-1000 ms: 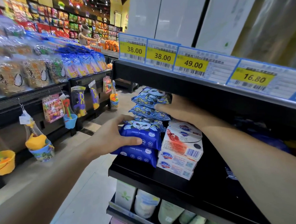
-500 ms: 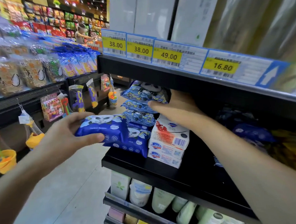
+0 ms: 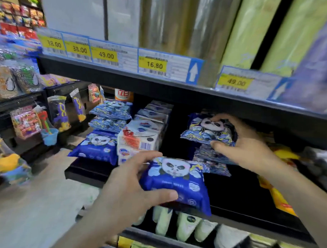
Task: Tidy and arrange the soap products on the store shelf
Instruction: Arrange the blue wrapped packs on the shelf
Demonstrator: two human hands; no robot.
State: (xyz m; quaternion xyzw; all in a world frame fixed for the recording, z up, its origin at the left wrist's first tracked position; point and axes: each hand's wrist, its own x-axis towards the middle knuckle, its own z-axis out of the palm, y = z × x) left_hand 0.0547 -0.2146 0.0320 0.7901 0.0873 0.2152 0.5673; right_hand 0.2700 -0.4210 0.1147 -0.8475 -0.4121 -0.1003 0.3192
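Observation:
My left hand (image 3: 132,186) grips a dark blue panda soap pack (image 3: 177,182) by its left end, over the front edge of the black shelf (image 3: 87,172). My right hand (image 3: 245,145) holds a striped blue panda pack (image 3: 205,131) on top of a short pile of similar packs (image 3: 211,159) further right on the shelf. At the shelf's left end lie another dark blue panda pack (image 3: 97,147), a stack of striped blue packs (image 3: 111,114) and a stack of white boxed soaps (image 3: 140,139).
A higher shelf with yellow price tags (image 3: 105,55) hangs close above my hands. Yellow packets (image 3: 278,198) lie at the shelf's right. White-green bottles (image 3: 185,226) stand on the shelf below. Across the aisle to the left, a rack holds hanging toys (image 3: 27,122).
My left hand has carried the dark blue pack from the left stack rightward to mid-shelf. My right hand left the stack by the boxes and now holds a striped pack further right.

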